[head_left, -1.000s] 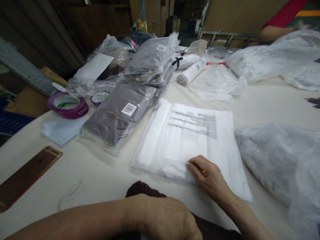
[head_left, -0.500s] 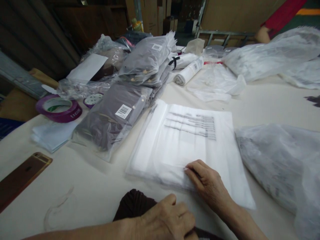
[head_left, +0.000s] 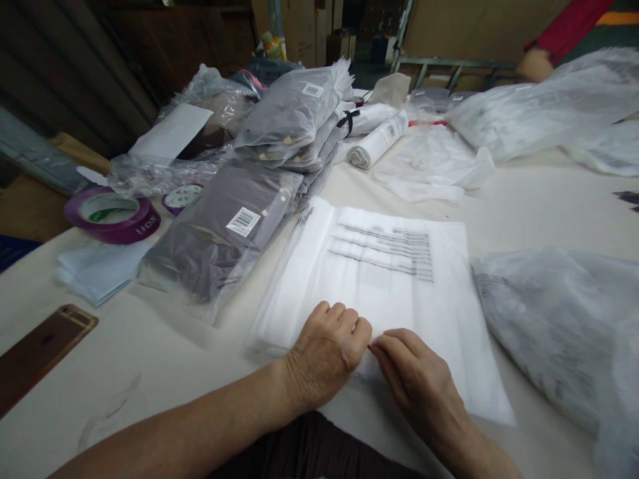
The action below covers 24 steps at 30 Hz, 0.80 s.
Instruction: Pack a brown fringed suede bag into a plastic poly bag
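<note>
A stack of clear plastic bags (head_left: 379, 293) with printed warning text lies flat in front of me. At its near edge my right hand (head_left: 424, 379) is closed, thumb and forefinger pinching the edge of the top bag. Right beside those fingertips, my left hand (head_left: 332, 352) is curled into a fist at the same bag edge; its fingertips are hidden behind the knuckles. Dark brown cloth (head_left: 309, 452) shows below my left forearm, at the bottom of the view. To the left lies a bagged dark garment (head_left: 219, 233) with a barcode label.
More bagged garments (head_left: 289, 113) are piled behind. Purple tape (head_left: 112, 216), folded papers (head_left: 100, 269) and a phone (head_left: 44, 352) lie left. A bag roll (head_left: 377, 140) sits farther back; a full plastic bag (head_left: 559, 326) stands right. Another person's hand (head_left: 536, 64) shows at the far right.
My left hand has moved up and forward from the dark cloth to the bag edge, meeting my right hand. The cloth now sits lower in view. My right hand stays at the bag edge.
</note>
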Each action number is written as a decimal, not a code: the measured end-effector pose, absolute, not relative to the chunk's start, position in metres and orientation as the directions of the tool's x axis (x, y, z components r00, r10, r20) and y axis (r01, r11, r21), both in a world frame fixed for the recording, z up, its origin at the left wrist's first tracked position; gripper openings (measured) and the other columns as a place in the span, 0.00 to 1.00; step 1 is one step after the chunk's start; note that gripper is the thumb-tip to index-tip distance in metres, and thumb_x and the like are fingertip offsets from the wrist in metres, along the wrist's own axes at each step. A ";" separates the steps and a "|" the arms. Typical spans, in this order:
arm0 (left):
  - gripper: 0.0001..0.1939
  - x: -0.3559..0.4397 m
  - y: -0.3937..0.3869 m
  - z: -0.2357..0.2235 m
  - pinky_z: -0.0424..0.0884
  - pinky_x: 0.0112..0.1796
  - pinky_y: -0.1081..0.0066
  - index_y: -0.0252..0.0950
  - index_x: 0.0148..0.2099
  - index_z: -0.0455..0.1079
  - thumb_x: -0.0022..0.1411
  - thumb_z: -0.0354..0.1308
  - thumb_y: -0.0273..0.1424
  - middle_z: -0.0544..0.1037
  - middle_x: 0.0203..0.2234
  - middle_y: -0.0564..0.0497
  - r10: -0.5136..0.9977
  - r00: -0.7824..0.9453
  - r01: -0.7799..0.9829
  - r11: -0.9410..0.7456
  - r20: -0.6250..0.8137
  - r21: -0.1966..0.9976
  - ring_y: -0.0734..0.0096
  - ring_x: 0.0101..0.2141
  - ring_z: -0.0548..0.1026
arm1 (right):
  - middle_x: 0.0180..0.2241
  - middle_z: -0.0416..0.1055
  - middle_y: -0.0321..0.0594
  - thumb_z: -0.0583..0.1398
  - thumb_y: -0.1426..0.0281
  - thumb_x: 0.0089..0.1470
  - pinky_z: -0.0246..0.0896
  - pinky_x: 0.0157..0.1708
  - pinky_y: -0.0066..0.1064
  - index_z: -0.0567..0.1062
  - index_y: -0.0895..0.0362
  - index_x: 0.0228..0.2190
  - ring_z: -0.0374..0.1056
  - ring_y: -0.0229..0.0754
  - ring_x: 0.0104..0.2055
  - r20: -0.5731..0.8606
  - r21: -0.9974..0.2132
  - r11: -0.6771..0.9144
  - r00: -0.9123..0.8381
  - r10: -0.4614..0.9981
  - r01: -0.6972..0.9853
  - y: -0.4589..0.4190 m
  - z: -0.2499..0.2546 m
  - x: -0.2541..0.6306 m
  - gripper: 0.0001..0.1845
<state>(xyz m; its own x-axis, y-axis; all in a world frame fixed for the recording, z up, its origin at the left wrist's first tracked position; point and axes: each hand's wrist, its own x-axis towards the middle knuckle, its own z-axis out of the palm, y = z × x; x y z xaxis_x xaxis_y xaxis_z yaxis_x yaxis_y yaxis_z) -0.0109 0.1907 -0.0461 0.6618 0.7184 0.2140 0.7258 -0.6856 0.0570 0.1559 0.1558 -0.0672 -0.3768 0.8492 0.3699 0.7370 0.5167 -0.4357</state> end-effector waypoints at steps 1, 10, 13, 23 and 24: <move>0.09 -0.015 0.193 -0.045 0.63 0.26 0.65 0.35 0.29 0.62 0.54 0.47 0.17 0.68 0.23 0.50 0.728 0.652 0.743 -0.670 0.212 0.015 0.62 0.25 0.66 | 0.28 0.68 0.39 0.53 0.76 0.56 0.61 0.29 0.26 0.69 0.57 0.32 0.64 0.36 0.29 0.411 -0.404 0.549 -0.390 0.824 0.732 0.154 -0.066 0.158 0.06; 0.13 -0.080 0.191 -0.036 0.66 0.28 0.67 0.31 0.32 0.67 0.58 0.44 0.16 0.70 0.25 0.46 0.689 0.532 0.803 -0.595 0.491 -0.034 0.64 0.29 0.69 | 0.36 0.71 0.48 0.54 0.73 0.56 0.57 0.35 0.38 0.71 0.62 0.41 0.67 0.47 0.36 0.490 0.114 0.332 -0.344 0.801 0.936 0.131 -0.072 0.227 0.12; 0.11 -0.093 0.183 -0.039 0.68 0.33 0.67 0.28 0.37 0.68 0.58 0.46 0.17 0.72 0.29 0.45 0.697 0.478 0.813 -0.582 0.534 0.031 0.65 0.32 0.70 | 0.35 0.71 0.49 0.55 0.71 0.56 0.59 0.36 0.38 0.70 0.62 0.39 0.67 0.48 0.36 0.491 0.043 0.187 -0.184 0.852 0.981 0.119 -0.071 0.239 0.10; 0.10 -0.065 0.173 -0.033 0.67 0.29 0.67 0.31 0.32 0.68 0.58 0.46 0.18 0.71 0.25 0.46 0.689 0.518 0.780 -0.623 0.508 0.050 0.65 0.28 0.69 | 0.42 0.70 0.49 0.59 0.71 0.52 0.59 0.42 0.39 0.66 0.60 0.46 0.65 0.46 0.43 0.445 -0.218 0.574 -0.443 0.778 0.789 0.128 -0.041 0.162 0.18; 0.10 -0.062 0.172 -0.032 0.67 0.29 0.67 0.31 0.32 0.68 0.59 0.46 0.19 0.71 0.24 0.46 0.686 0.527 0.774 -0.631 0.501 0.049 0.65 0.28 0.68 | 0.41 0.70 0.48 0.58 0.71 0.52 0.58 0.41 0.39 0.66 0.61 0.45 0.65 0.45 0.43 0.442 -0.195 0.603 -0.480 0.758 0.774 0.133 -0.041 0.154 0.17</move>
<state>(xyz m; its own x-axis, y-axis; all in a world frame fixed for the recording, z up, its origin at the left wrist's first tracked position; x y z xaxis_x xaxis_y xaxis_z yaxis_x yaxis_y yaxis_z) -0.0622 0.1725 -0.0319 0.5272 0.6864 0.5010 0.7745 -0.6307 0.0491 0.1541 0.1331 -0.0412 -0.4797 0.7580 0.4420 0.7736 0.6030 -0.1946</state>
